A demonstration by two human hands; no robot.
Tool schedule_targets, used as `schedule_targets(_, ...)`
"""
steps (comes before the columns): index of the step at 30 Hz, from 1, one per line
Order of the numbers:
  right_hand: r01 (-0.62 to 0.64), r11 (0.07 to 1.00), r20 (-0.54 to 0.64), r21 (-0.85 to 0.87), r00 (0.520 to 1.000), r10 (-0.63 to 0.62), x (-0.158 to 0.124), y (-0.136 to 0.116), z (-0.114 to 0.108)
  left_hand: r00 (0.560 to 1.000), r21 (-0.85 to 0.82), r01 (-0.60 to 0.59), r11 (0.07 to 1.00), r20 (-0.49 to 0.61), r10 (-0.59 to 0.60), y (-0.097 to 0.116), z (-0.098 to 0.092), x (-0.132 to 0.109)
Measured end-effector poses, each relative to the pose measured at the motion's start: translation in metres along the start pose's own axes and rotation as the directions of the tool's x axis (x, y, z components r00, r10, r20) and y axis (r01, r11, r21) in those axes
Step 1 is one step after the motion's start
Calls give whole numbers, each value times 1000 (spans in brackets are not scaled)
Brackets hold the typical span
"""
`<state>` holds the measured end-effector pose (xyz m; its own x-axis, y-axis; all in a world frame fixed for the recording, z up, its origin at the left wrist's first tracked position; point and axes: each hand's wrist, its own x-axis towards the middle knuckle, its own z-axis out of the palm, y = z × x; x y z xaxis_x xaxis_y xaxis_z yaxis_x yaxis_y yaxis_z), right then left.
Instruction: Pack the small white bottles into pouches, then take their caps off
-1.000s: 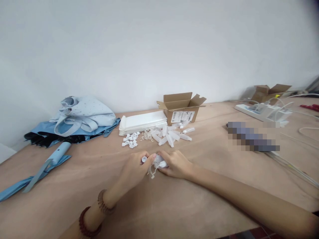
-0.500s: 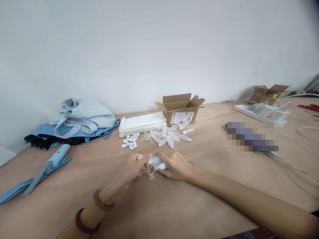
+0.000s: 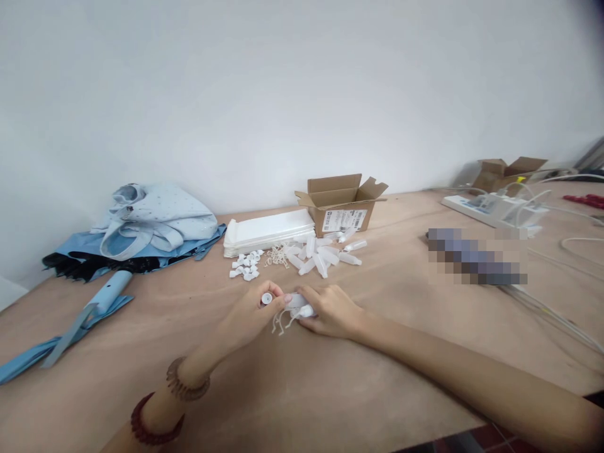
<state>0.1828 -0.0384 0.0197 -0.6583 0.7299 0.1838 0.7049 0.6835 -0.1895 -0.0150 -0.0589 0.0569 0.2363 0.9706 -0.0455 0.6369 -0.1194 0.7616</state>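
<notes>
My left hand (image 3: 250, 314) pinches a small white plastic cap (image 3: 267, 298) between its fingertips, with the cap's round end facing up. Close beside it, my right hand (image 3: 333, 311) is closed over a white plastic bottle (image 3: 299, 304) lying on its side on the wooden table (image 3: 189, 371). A thin white looped cord (image 3: 280, 322) hangs from the bottle's near end. My fingers hide part of the bottle. Beyond the hands lie a pile of similar white bottles (image 3: 321, 257), a heap of small white caps (image 3: 245, 266) and a tangle of white cords (image 3: 276, 257).
A stack of white flat sheets or pouches (image 3: 267, 233) and an open cardboard box (image 3: 340, 207) stand by the wall. Blue-and-black fabric and a pale blue bag (image 3: 155, 220) lie left. A power strip (image 3: 491, 211), cables, and a pixelated object (image 3: 476, 257) lie right.
My left hand has drawn slightly left and turned, and the cap now shows at its fingertips. My right hand stays on the bottle, and the view has shifted slightly.
</notes>
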Motion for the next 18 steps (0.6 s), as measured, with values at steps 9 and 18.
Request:
schedule_targets(9, 10, 999, -44, 48, 999, -8, 0, 1, 3, 1000, 5, -5, 1000, 6, 5, 5, 1, -1)
schedule_targets(18, 9, 1000, -29, 7, 1000, -9, 0, 1, 2, 1000, -7, -11, 1000, -8, 11, 3, 3, -1)
